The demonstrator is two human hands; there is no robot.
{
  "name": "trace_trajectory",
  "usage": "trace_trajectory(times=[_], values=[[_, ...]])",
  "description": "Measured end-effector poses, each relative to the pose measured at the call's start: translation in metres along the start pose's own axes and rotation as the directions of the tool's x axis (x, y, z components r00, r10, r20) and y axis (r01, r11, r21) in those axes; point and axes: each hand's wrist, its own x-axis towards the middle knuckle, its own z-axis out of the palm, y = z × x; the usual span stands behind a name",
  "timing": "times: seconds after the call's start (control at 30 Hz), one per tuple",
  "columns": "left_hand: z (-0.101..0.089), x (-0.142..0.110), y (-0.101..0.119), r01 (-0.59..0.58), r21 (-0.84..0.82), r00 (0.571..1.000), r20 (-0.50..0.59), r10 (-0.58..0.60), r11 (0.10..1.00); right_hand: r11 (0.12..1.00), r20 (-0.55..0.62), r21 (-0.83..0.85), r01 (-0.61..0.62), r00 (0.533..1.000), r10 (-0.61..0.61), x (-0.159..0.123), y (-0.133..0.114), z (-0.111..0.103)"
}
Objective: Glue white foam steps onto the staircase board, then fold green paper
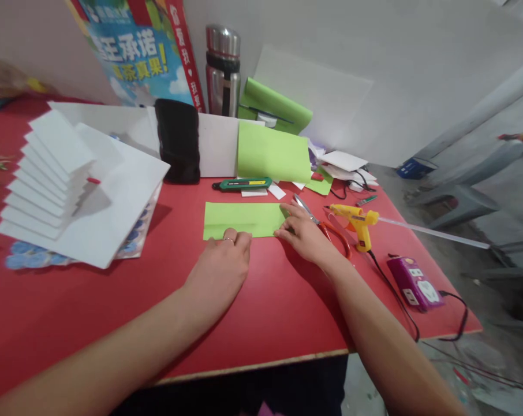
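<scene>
A light green paper strip (233, 215) lies on the red tabletop, with a crease running along its length. The curled fingers of my left hand (227, 260) are closed at its near edge, left of the middle; their tips are partly hidden. My right hand (302, 234) grips the strip's right end between thumb and fingers. Just beyond my right hand lie scissors (337, 237) with red handles, blades partly behind the fingers. A green utility knife (242, 184) rests behind the strip, beside small white scraps (276, 190).
A yellow glue gun (357, 219) with a long glue stick and a purple power box (415, 283) are at right. Fanned white boards (114, 214) stand left. Behind are a black phone-like object (178, 141), a steel flask (223, 75) and a larger green sheet (272, 151).
</scene>
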Motion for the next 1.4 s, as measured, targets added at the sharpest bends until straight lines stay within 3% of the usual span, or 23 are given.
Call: trace_trajectory(times=[0.4,0.73,1.0,1.4], values=[[-0.012,0.015,0.013,0.082,-0.016,0.994,0.071,-0.08,0.997,1.0,0.006,-0.005,-0.003,1.0,0.003,0.0,0.001,-0.003],[-0.009,0.016,0.011,0.077,-0.039,0.994,0.085,-0.073,0.996,0.996,0.02,-0.063,0.064,0.998,-0.063,-0.006,0.004,-0.008],[-0.014,0.019,0.011,0.073,-0.066,0.992,0.107,-0.066,0.995,0.996,0.035,-0.085,0.022,0.999,-0.019,-0.011,0.009,-0.015],[-0.016,0.019,0.01,0.064,-0.044,0.991,0.119,-0.059,0.997,0.967,-0.032,-0.255,-0.024,0.999,0.016,-0.014,0.01,-0.005]])
